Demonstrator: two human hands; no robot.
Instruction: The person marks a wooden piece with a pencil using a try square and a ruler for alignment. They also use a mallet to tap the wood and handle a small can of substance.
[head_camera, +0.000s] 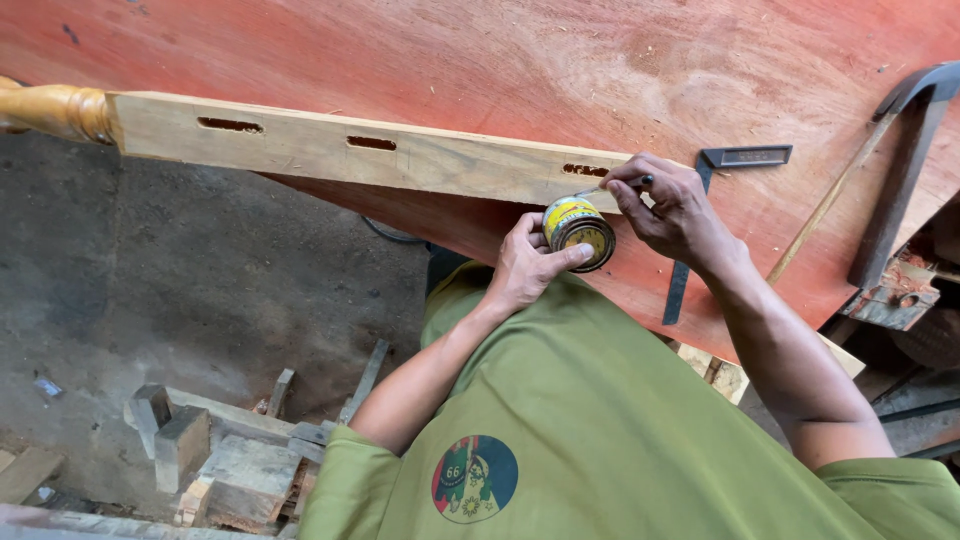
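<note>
Yellow tin (578, 231) sits in left hand's (527, 268) grip.

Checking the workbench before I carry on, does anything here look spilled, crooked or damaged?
Nothing looks spilled. The left hand holds the small tin tipped on its side at the wooden rail, while the right hand works a thin tool at it. Offcuts litter the floor.

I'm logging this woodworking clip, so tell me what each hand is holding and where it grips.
The left hand grips a small yellow tin around its side. The right hand pinches a thin dark-handled tool near its upper end, above the tin.
</note>
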